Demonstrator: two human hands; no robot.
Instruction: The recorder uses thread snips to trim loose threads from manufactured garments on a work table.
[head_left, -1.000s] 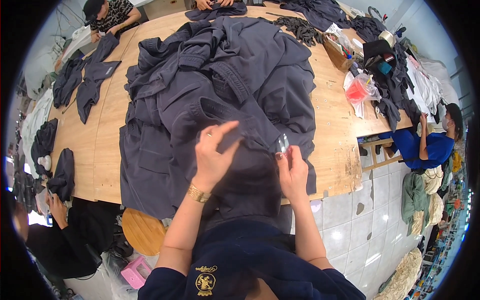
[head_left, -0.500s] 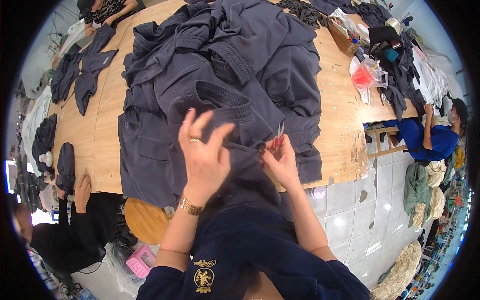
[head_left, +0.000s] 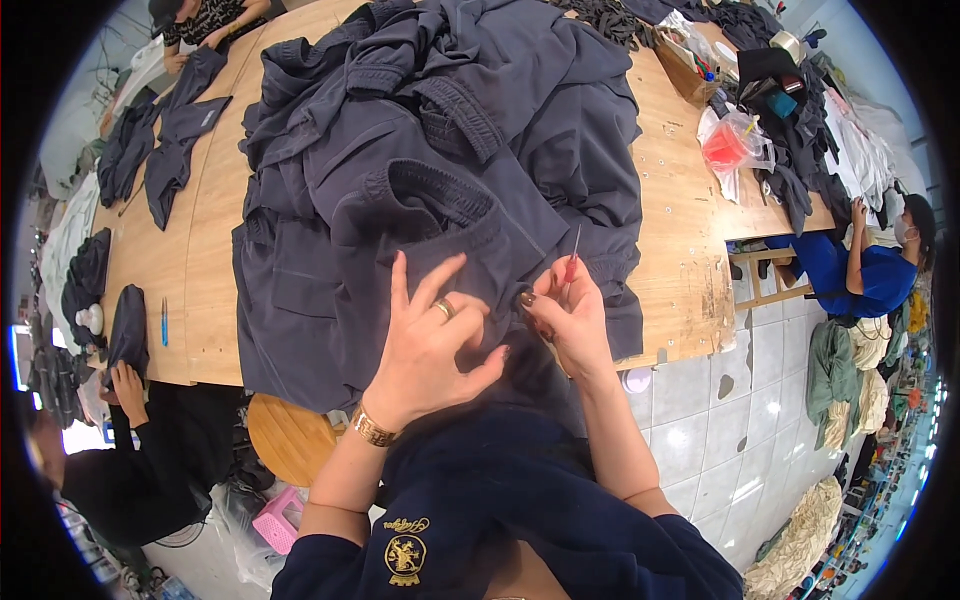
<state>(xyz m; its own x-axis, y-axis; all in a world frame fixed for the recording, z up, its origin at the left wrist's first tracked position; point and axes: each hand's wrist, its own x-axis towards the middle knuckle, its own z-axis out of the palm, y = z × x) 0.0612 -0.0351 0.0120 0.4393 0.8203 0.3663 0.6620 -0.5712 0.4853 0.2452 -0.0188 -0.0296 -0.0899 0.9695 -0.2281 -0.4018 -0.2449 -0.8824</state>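
Your left hand (head_left: pixel 425 350) lay fingers spread, pressing dark grey garment (head_left: pixel 400 230) at near table edge. Your right hand (head_left: pixel 570 320) pinched shut on small red-handled thread snips (head_left: pixel 572 258), blade pointing up and away. Hands close together, not touching. Garment lay straight ahead of both hands, long axis running away across wooden table (head_left: pixel 690 230); right hand nearer hem. Farther off: pile of same dark cloth (head_left: pixel 560 60).
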